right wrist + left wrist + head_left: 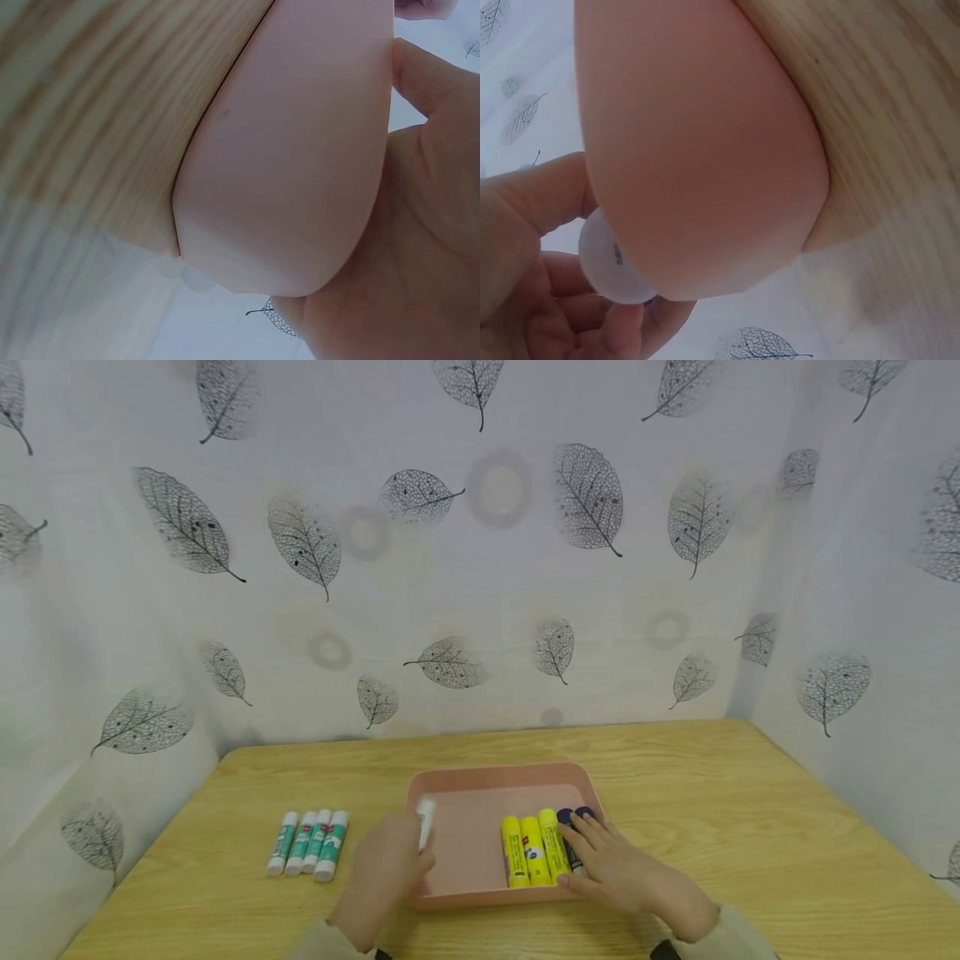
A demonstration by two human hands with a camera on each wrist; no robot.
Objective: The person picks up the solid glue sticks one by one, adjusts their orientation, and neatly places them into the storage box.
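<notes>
My left hand (386, 872) grips a white-capped glue stick (425, 817) over the left side of a pink tray (459, 802); both look slightly blurred. In the left wrist view, the round white end of this glue stick (609, 259) shows between thumb and fingers, partly behind the tray wall (705, 165). On the tray's right side lie three yellow glue sticks (535, 853) in a row. Beside them are dark-blue-capped glue sticks (566, 818), largely covered by my right hand (618, 868), which rests over them with fingers extended.
Several green-and-white glue sticks (307, 843) lie side by side on the wooden table (720, 802), left of the tray. A pale curtain with leaf prints (495, 577) hangs behind the table and along both sides.
</notes>
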